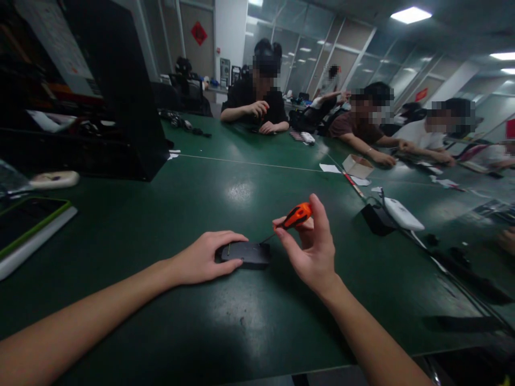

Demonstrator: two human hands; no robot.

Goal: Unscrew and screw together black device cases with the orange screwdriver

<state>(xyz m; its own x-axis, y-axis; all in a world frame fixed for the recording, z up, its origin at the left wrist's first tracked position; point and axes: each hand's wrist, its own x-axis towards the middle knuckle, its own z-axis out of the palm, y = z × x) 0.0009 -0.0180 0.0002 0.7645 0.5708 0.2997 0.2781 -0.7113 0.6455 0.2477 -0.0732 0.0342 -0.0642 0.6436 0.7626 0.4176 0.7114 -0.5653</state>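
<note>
A dark, oblong plastic device lies on the green tabletop, its exact kind unclear. My left hand grips its left end, thumb on the near side and fingers along the far side. In my right hand is an orange and black screwdriver, held tilted by its handle between thumb and fingers. The thin shaft slants down to the left, and its tip meets the right part of the device's top. Whether the tip sits in a screw is too small to tell.
At left stand a black shelf unit and a green-edged phone-like device. To the right are a black box, a white device, cables and a small open carton. Several people sit across the table, one in black opposite.
</note>
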